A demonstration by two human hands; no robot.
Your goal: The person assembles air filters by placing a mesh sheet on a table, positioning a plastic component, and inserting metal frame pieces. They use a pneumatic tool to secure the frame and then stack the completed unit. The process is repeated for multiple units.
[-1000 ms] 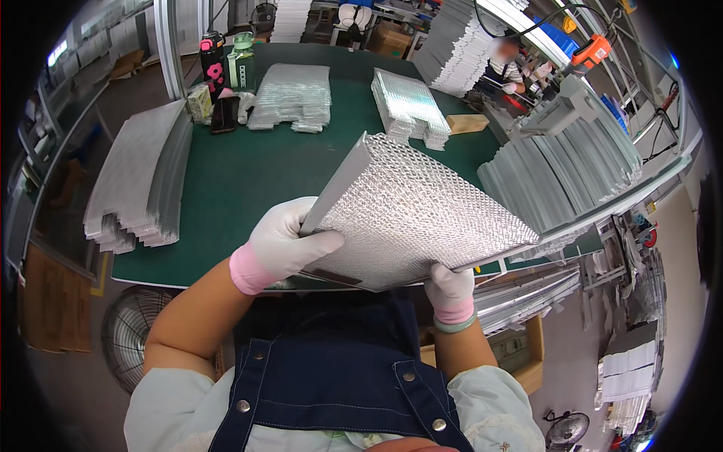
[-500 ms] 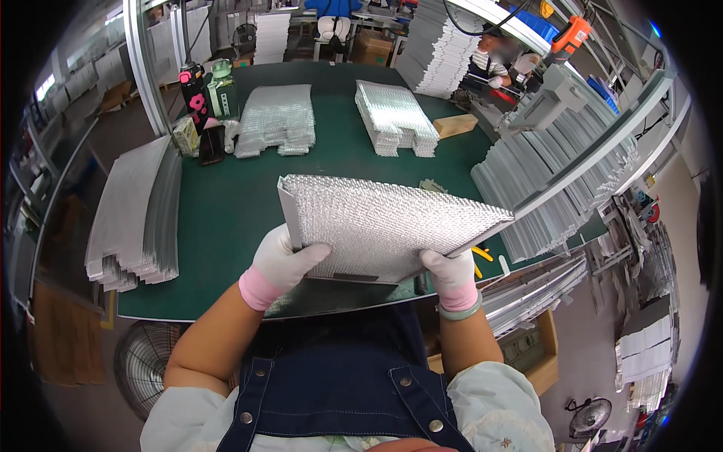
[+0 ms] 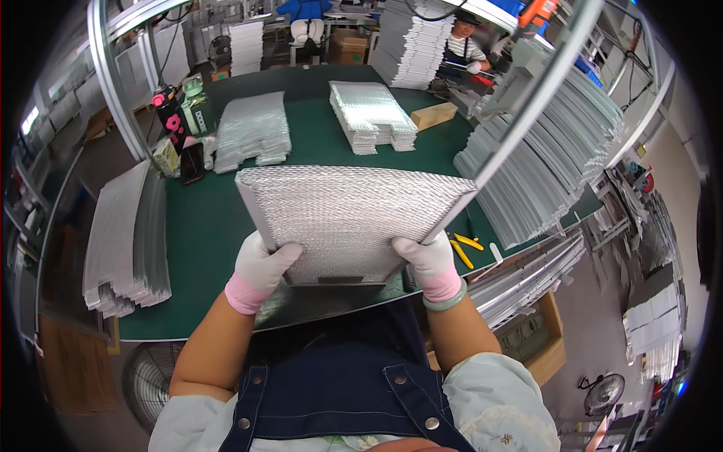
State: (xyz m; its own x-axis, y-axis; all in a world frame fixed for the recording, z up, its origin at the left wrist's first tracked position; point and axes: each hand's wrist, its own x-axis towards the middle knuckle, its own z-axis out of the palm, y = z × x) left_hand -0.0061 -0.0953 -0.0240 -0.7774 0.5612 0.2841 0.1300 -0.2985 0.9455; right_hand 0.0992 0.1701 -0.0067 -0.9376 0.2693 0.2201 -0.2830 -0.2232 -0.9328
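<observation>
Between my two hands is a framed metal mesh filter panel (image 3: 350, 222), silvery with a thin grey frame, raised off the table and tilted so its mesh face shows. My left hand (image 3: 260, 265), in a white glove with a pink cuff, grips the left side edge with the thumb on the face. My right hand (image 3: 431, 262), gloved alike, holds the right side edge the same way. Fingers behind the panel are hidden. Yellow-handled pliers (image 3: 462, 248) lie on the table beside my right hand.
The green table (image 3: 203, 248) bears two stacks of notched mesh sheets (image 3: 254, 126) (image 3: 370, 109) and a wooden block (image 3: 434, 115). Left stand more sheets (image 3: 124, 233), a phone (image 3: 193, 163) and bottles (image 3: 169, 117). Framed panels (image 3: 538, 151) lean at right behind a metal post. Another person (image 3: 463, 51) works beyond.
The panel has swung from a slant to nearly level and shifted left with both hands. My view has shifted slightly, and more of the pliers shows.
</observation>
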